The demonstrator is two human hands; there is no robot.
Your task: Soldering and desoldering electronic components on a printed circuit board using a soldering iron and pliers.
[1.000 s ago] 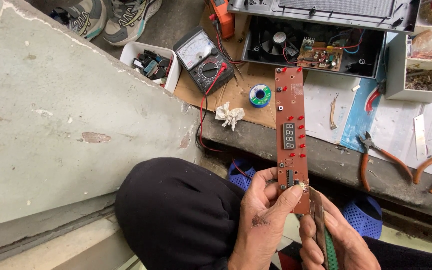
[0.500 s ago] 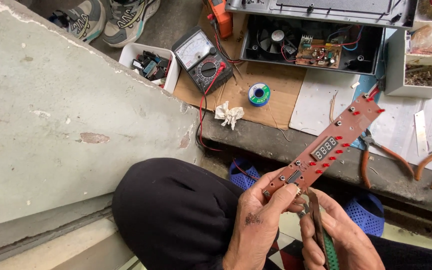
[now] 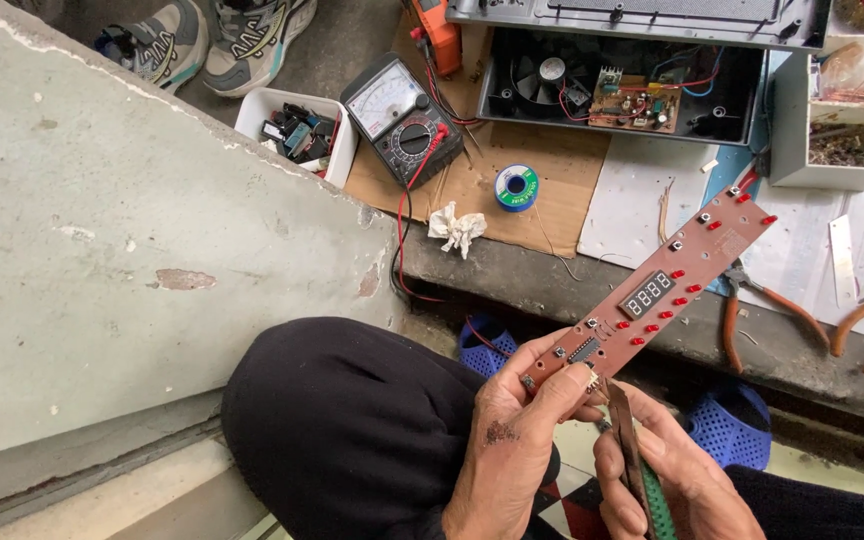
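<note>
the left hand (image 3: 522, 440) holds a long red-brown circuit board (image 3: 652, 295) by its near end, the thumb pressed on top of the board and the other fingers closed under it. the board does not rest on anything; it hangs in the air above the knees. its long axis runs on a diagonal, from the left hand at the lower left up and away to the upper right, where the far end reaches over the edge of the concrete ledge (image 3: 572, 280) and over the sheets of paper there. the side with the small digit display and the rows of red lights looks up to the camera.

the right hand (image 3: 672, 480) is just beside the left one, a little lower and more to the right. it is closed on thin metal tweezers (image 3: 624, 425) with a green part in the palm. the tip of the tweezers points up to the held end of the board and is touching it or almost; i cannot tell which.

so the place where the tool meets the board is at the near end, between both hands. the far end is well apart from them. orange-handled pliers (image 3: 752, 310) lie on the ledge near this far end.
</note>
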